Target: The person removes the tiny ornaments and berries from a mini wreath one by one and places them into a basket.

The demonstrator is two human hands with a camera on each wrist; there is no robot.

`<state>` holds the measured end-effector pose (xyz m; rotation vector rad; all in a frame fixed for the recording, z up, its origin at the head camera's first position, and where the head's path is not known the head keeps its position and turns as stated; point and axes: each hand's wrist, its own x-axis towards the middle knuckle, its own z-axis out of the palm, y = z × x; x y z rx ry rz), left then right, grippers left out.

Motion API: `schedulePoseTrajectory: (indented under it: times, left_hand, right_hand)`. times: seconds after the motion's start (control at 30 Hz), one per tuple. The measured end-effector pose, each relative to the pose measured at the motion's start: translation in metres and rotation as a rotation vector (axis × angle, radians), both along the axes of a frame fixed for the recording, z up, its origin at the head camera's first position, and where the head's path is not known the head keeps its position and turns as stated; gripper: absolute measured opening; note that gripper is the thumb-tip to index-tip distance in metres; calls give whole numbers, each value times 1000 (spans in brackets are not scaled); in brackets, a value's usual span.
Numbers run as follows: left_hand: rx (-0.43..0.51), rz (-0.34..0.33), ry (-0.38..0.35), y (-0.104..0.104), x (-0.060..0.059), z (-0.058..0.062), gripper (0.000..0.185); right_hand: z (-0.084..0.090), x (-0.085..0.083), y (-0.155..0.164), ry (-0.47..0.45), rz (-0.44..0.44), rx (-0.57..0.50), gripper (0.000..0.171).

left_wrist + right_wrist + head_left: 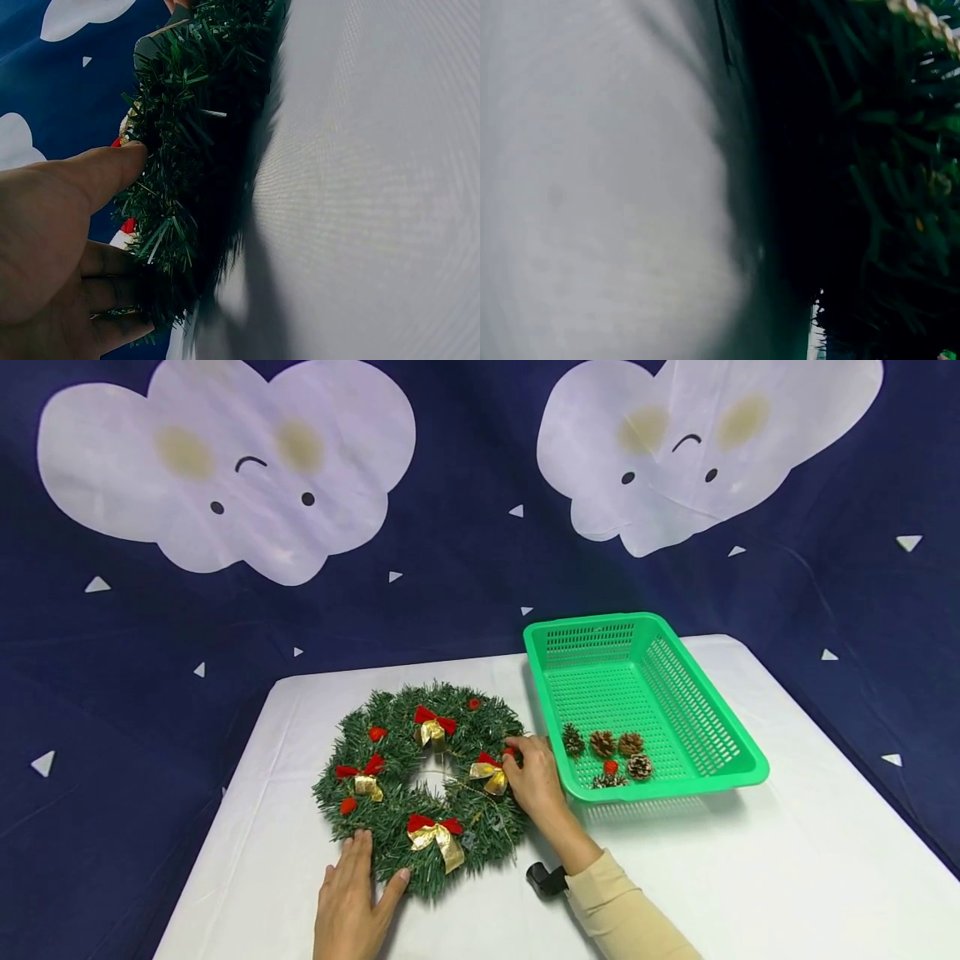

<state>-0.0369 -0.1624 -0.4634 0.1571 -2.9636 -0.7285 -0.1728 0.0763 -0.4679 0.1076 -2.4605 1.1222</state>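
The wreath [423,781] lies flat on the white table [750,877], just left of the green basket [720,727], and your right hand [534,775] is at its right edge with fingertips curled round a small red berry [510,751] beside the gold-and-red bow [489,773]. Keep that pinch low on the berry, close to the needles, so you work the stem rather than the bead; from the head view I can't quite tell whether you have the berry itself or only the greenery about it, so check by feel before you pull or push. Your left hand [351,897] rests flat and released on the wreath's lower rim, fingers straight and thumb against the needles [187,172]. Press down there firmly, since the ring will lift or slide toward the basket otherwise. Mind the thin gold wire looping across the middle and the bow next to your fingers; either snags easily. The pine cones [617,745] and another red piece [611,767] sit in the basket's near end, within easy reach.
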Motion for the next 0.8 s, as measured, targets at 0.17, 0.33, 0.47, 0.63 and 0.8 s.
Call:
schedulePoseTrajectory:
  times: [0.17, 0.33, 0.47, 0.63, 0.8]
  left_hand:
    - [-5, -4, 21, 1, 1, 0, 80]
    - [-9, -8, 24, 1, 1, 1, 80]
    - [-9, -7, 20, 1, 1, 1, 80]
    - [-14, -6, 29, 1, 1, 0, 80]
    - [-14, -5, 20, 1, 1, 0, 80]
  right_hand:
    - [-1, -1, -2, 97, 13, 0, 24]
    - [1, 1, -5, 237, 43, 14, 23]
    - [4, 3, -6, 281, 76, -11, 24]
    - [12, 4, -6, 263, 125, -71, 26]
    - [24, 7, -6, 263, 184, -140, 28]
